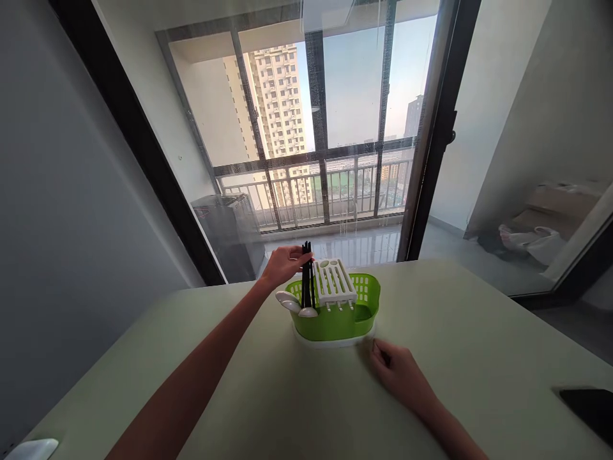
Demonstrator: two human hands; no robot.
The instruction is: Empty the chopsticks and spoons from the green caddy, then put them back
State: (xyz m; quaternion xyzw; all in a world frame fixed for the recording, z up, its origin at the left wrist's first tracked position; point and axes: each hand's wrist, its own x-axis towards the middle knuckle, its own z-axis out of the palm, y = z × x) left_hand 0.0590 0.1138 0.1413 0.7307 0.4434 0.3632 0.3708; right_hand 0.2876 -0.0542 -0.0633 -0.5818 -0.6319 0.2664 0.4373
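- Chopsticks (306, 281), black and bunched, stand nearly upright in the left end of the green basket (330, 329), their tops rising above its rim.
- Left hand (286, 262) reaches in from the left and pinches the bunch near the top between thumb and fingers.
- Right hand (395, 370) lies by the basket's near right corner, fingers loosely curled in, with nothing visible in its grasp; whether it touches the white base (330, 344) I cannot tell.
- White spoons (287, 297) lean out over the basket's left end, beside the chopsticks; another white bowl-shaped end (308, 312) sits just in front of them.
- White slotted rack (335, 281) sits tilted across the middle of the basket, right of the chopsticks.
- Basket and base rest on the pale table (454, 332).
- Dark flat object (591, 409) lies at the table's right side, well apart from the basket.
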